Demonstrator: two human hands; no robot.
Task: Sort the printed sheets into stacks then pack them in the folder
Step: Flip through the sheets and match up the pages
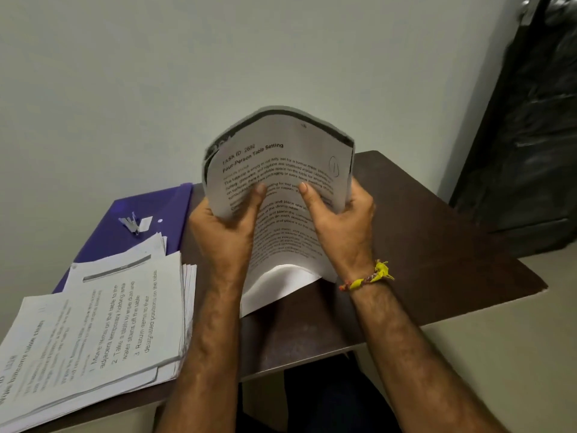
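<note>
1. a bundle of printed sheets (281, 170) stood bowed and upright between both hands, its lower edge touching the brown table (437, 245)
2. the left hand (224, 226) gripped the bundle's left edge, thumb pressed on the front page, the other fingers hidden behind the paper
3. the right hand (340, 220) gripped the right edge the same way, thumb on the print; a yellow thread band (371, 276) circled that wrist
4. a purple folder (146, 220) lay flat at the table's far left, a small white tag (137, 223) on it
5. a loose stack of sheets (103, 332) lay on the near left, overlapping the folder's near edge
</note>
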